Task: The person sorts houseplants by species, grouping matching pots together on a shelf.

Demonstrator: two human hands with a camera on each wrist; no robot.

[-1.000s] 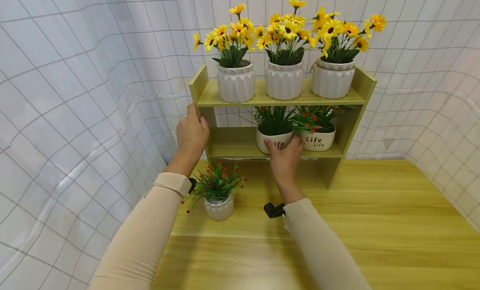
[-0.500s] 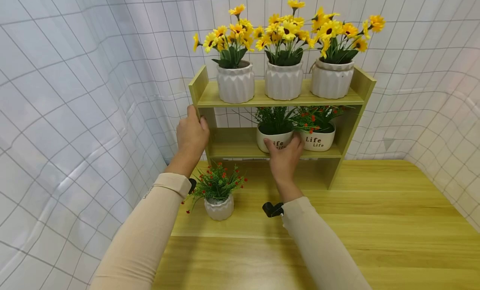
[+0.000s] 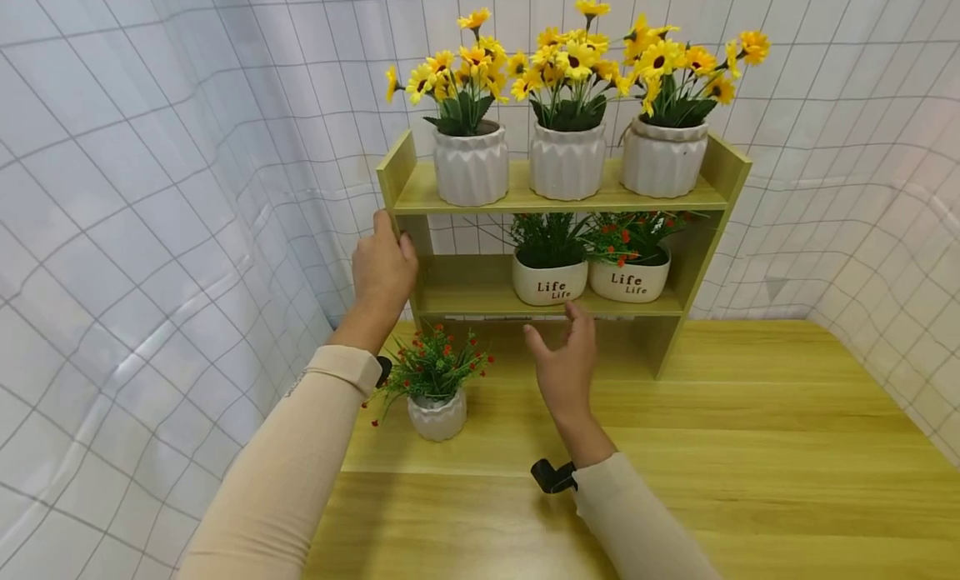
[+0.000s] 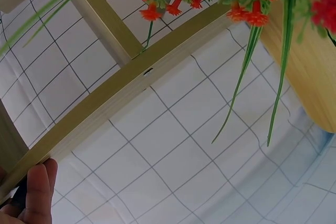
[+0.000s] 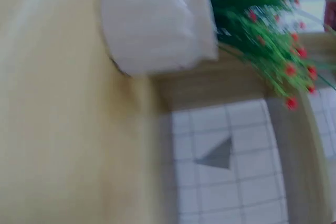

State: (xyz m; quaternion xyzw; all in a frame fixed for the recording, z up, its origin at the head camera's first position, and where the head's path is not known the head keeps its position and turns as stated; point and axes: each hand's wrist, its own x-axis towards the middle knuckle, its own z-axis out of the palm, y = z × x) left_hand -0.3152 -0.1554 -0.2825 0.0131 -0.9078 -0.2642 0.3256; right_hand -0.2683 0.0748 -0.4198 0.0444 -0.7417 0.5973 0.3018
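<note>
My left hand (image 3: 384,267) grips the left side panel of the wooden shelf (image 3: 467,292); in the left wrist view its fingers (image 4: 39,190) wrap the panel's edge (image 4: 107,95). My right hand (image 3: 567,367) is in front of the shelf and just below the middle board, thumb and fingers spread, holding nothing. Above it on that board stands a white oval flowerpot (image 3: 550,282) marked "Life", with green grass-like leaves. A matching flowerpot (image 3: 630,278) with red flowers sits close on its right. The right wrist view is blurred.
Three ribbed white pots, left (image 3: 471,167), middle (image 3: 567,163) and right (image 3: 665,159), hold yellow flowers on the top board. A small white pot (image 3: 437,417) with red flowers stands on the wooden table (image 3: 787,447) at front left. Gridded white curtain (image 3: 187,188) surrounds the table.
My right hand has let go of the left "Life" flowerpot and drawn back down toward me, uncovering its lettering. The left hand keeps its grip on the shelf.
</note>
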